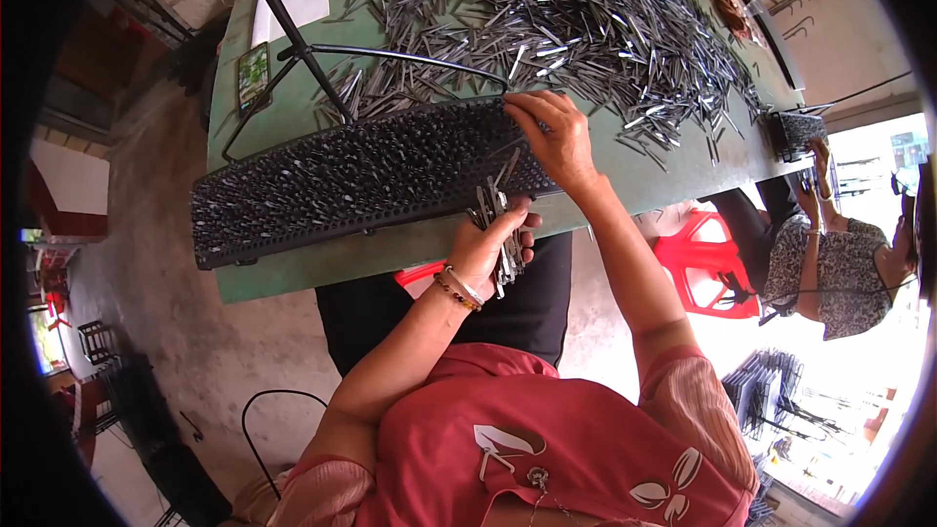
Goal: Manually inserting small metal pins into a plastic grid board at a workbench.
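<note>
My left hand [478, 252] is closed round a bundle of thin metal strips [501, 244], just in front of the near edge of a long black perforated rack [351, 181]. The strips stick out on both sides of the fist. Above the rack's right end, my right hand [554, 137] has its fingertips pressed together at the far edge; what they grip, if anything, is hidden. Many small metal pieces stand upright in the rack's left and middle parts. At its right end, open holes show near my left hand.
A large heap of loose metal strips [605, 29] covers the back of the green table [264, 278]. A black metal stand [307, 51] rises behind the rack, near a white sheet [293, 8]. At right, another person [830, 263] works near a red stool [705, 259].
</note>
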A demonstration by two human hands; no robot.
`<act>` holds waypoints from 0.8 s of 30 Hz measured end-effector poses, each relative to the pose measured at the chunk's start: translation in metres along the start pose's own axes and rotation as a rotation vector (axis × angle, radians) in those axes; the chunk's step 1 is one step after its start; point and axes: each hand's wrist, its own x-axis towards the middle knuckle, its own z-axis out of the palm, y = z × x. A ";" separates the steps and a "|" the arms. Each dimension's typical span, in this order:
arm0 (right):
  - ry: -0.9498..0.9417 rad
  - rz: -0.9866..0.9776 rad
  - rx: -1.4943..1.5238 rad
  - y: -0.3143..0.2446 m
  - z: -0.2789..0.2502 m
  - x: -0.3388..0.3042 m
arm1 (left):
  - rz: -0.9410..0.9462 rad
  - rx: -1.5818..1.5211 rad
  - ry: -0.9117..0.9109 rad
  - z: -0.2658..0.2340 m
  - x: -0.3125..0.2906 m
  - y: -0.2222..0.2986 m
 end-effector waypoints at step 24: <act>-0.249 -0.167 -0.231 0.011 -0.032 -0.018 | -0.036 0.096 -0.100 -0.007 -0.002 0.006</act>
